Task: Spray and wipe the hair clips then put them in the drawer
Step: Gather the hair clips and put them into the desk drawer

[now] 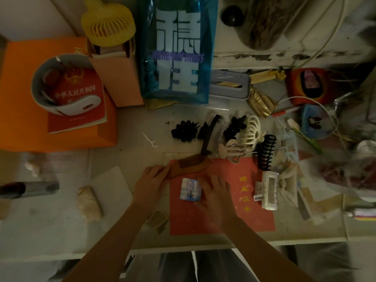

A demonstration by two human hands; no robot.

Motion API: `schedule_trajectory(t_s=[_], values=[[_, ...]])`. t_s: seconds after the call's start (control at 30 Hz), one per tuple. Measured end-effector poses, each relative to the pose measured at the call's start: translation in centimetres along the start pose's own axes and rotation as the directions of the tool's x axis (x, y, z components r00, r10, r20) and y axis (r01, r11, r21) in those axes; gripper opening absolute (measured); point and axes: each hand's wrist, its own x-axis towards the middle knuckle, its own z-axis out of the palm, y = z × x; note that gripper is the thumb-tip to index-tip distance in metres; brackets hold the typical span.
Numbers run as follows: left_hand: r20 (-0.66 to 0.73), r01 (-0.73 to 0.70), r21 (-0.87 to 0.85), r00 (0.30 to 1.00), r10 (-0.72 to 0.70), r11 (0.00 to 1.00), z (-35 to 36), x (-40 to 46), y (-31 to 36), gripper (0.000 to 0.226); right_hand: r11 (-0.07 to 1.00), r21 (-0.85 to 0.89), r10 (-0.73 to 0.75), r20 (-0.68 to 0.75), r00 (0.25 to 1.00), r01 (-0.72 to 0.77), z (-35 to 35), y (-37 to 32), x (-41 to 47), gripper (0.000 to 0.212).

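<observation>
Several hair clips lie in a cluster on the desk: a black flower clip (pixel 184 131), a long black clip (pixel 210 133), a cream claw clip (pixel 251 131), a black claw clip (pixel 266 151) and a white rectangular clip (pixel 269 190). On a red booklet (pixel 223 220) lies a small blue-white packet (pixel 190 189). My right hand (pixel 213 192) rests on the booklet with its fingers touching the packet's right side. My left hand (pixel 151 181) holds the end of a brown wooden comb (pixel 189 165). No spray bottle or drawer is visible.
A blue bag (pixel 177 47) stands at the back, an orange box (pixel 20 98) with a red book and a white neck device at the left. Cables, pouches and plastic wrap crowd the right side. A dental floss pick (pixel 150 139) lies mid-desk. The desk's front edge (pixel 183 247) runs below my arms.
</observation>
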Motion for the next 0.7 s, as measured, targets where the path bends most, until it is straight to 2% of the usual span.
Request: schedule_trajectory(t_s=[0.07, 0.13, 0.23, 0.33, 0.43, 0.53, 0.6, 0.67, 0.7], values=[[0.071, 0.035, -0.012, 0.997, -0.034, 0.999, -0.2, -0.5, 0.1, 0.042, 1.000, -0.003, -0.018, -0.044, 0.999, 0.018, -0.2, 0.0, -0.2, 0.064], [0.135, 0.098, 0.007, 0.986, -0.098, 0.995, -0.2, -1.2, 0.1, 0.036, 0.998, 0.054, -0.014, -0.045, 0.999, 0.016, -0.3, 0.1, -0.4, 0.059], [0.213, 0.189, 0.007, 0.959, -0.186, 0.982, 0.0, -2.0, 0.1, 0.044, 0.994, 0.112, 0.007, -0.053, 0.999, -0.001, -0.5, 0.3, -1.1, 0.054], [0.199, 0.265, -0.006, 0.945, -0.259, 0.964, -0.3, -2.7, 0.7, 0.043, 0.994, 0.113, 0.006, -0.073, 0.997, 0.002, -1.0, 0.3, -1.7, 0.058], [0.172, 0.331, -0.040, 0.932, -0.320, 0.943, -0.7, -3.6, 1.8, 0.040, 0.993, 0.120, 0.017, -0.033, 0.999, -0.013, -1.8, 0.3, -2.2, 0.064], [0.191, 0.419, -0.013, 0.892, -0.409, 0.908, -0.9, -4.8, 2.2, 0.047, 0.991, 0.136, -0.014, -0.016, 1.000, 0.016, -2.0, 0.2, -2.5, 0.064], [0.192, 0.460, -0.016, 0.873, -0.448, 0.888, -1.4, -5.2, 2.7, 0.053, 0.990, 0.130, -0.050, -0.066, 0.997, 0.059, -3.5, -0.2, -2.9, 0.061], [0.167, 0.499, -0.036, 0.857, -0.487, 0.866, -1.7, -5.6, 3.2, 0.054, 0.997, 0.022, -0.075, -0.167, 0.983, 0.079, -5.1, -0.7, -2.8, 0.054], [0.141, 0.508, -0.051, 0.856, -0.498, 0.860, -1.8, -5.9, 3.6, 0.052, 0.996, 0.081, -0.023, -0.214, 0.977, 0.042, -5.8, -1.2, -2.9, 0.055]])
